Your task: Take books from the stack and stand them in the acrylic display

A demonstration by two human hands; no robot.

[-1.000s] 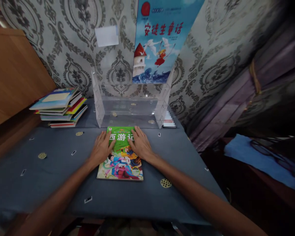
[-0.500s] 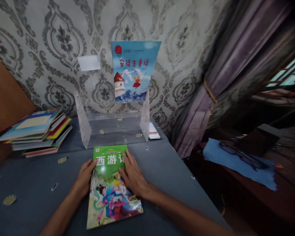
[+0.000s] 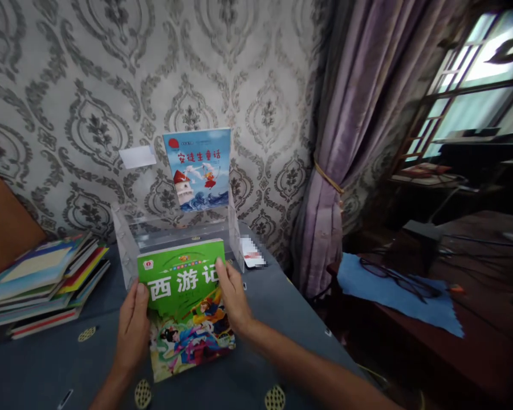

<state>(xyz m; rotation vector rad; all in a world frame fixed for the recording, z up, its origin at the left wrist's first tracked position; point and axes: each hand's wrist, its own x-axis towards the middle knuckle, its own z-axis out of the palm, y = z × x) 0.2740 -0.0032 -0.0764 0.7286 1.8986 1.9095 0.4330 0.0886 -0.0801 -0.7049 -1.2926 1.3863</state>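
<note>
A green picture book point(image 3: 183, 296) with a cartoon cover is held tilted up off the dark blue tablecloth point(image 3: 282, 319). My left hand point(image 3: 132, 330) grips its left edge, my right hand point(image 3: 233, 296) grips its right edge. Just behind the book stands a clear acrylic book stand point(image 3: 123, 239), with a blue picture book point(image 3: 199, 168) upright on its upper tier against the wall.
A stack of several picture books point(image 3: 38, 282) lies at the left on the table. A purple curtain point(image 3: 346, 142) hangs at the right. Beyond the table's right edge a dark surface carries a blue cloth point(image 3: 393, 290) with glasses. A window point(image 3: 474, 74) is at the far right.
The green book lay flat under both palms; now both hands grip its sides and have raised its top edge toward the stand. The camera has tilted up and to the right.
</note>
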